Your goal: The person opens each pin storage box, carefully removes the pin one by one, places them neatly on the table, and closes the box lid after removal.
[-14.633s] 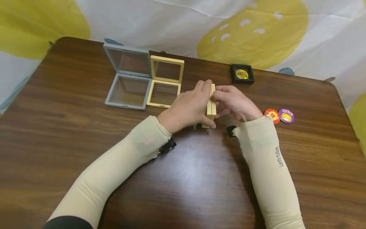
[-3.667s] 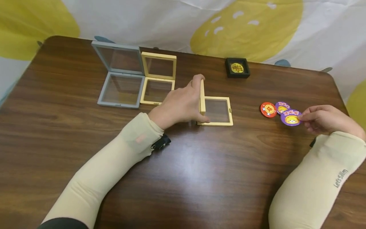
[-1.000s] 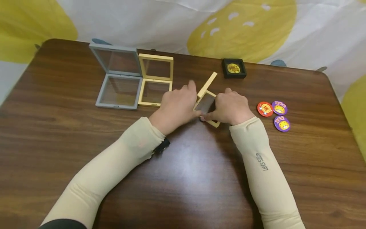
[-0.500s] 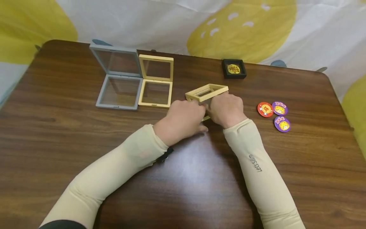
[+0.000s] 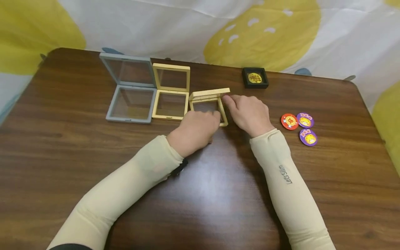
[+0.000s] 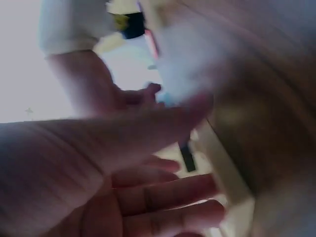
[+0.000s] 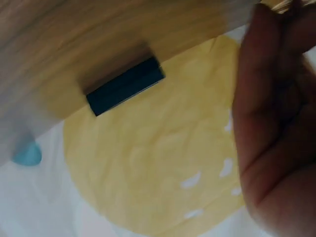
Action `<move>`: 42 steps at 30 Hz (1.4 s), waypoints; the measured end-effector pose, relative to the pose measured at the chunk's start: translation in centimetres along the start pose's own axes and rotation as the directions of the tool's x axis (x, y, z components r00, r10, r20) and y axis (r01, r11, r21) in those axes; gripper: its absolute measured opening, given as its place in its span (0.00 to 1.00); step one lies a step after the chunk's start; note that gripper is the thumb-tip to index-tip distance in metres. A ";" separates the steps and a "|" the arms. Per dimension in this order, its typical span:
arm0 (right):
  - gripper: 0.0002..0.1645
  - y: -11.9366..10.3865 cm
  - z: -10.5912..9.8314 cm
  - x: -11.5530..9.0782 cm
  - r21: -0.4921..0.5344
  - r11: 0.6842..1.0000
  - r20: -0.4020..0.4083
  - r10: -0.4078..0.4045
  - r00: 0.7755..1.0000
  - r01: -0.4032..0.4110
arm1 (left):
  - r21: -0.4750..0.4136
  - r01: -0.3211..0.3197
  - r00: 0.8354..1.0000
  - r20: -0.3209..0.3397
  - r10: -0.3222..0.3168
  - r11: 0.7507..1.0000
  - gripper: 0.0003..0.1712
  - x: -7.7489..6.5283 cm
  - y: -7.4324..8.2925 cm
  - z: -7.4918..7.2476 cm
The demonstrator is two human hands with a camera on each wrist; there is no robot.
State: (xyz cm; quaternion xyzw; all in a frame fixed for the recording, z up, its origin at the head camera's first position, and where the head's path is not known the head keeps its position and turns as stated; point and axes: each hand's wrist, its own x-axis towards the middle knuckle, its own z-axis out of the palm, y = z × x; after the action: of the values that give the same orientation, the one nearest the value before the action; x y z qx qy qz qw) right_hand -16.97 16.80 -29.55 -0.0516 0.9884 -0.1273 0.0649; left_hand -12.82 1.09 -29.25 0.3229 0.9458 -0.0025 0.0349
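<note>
A pale yellow hinged display frame (image 5: 223, 113) stands unfolded on the table, its lid raised at the back and clear film in its base. My left hand (image 5: 198, 130) is over its near side and covers the front of the base. In the left wrist view the blurred fingers (image 6: 170, 202) reach fairly straight to the frame's edge (image 6: 229, 182), the thumb stretched out above them. My right hand (image 5: 250, 113) is at the raised lid's right corner, thumb and forefinger pinching there; the exact contact is partly hidden.
Left of it stand another unfolded yellow frame (image 5: 170, 116) and a larger grey-blue one (image 5: 129, 121). A black box frame (image 5: 255, 78) with a gold disc sits at the back. One red disc (image 5: 289, 121) and two purple discs (image 5: 305, 120) lie at right.
The third frame has been turned and moved left, close beside the other yellow one. Earlier the right hand held a purple disc; that disc now lies beside the others.
</note>
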 end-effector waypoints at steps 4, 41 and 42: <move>0.27 -0.4 0.0 -0.2 0.083 0.989 0.005 -0.121 0.993 0.120 | -0.016 0.010 1.000 -0.007 -0.010 1.000 0.11 0.4 -0.6 0.4; 0.29 1.2 0.3 0.5 -0.084 0.993 0.060 0.084 0.995 -0.079 | 0.012 0.120 0.989 0.089 -0.121 0.993 0.14 0.7 -1.3 0.3; 0.29 1.2 0.3 0.4 -0.089 0.993 0.059 0.083 0.995 -0.078 | 0.041 0.122 0.989 0.082 -0.125 0.992 0.16 0.4 -1.0 0.1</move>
State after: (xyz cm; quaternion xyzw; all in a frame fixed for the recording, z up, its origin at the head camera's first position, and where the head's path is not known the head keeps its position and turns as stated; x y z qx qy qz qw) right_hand -17.47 17.83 -30.21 -0.0185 0.9918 -0.0797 0.0984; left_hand -13.76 0.55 -29.42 0.2639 0.9614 -0.0354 0.0688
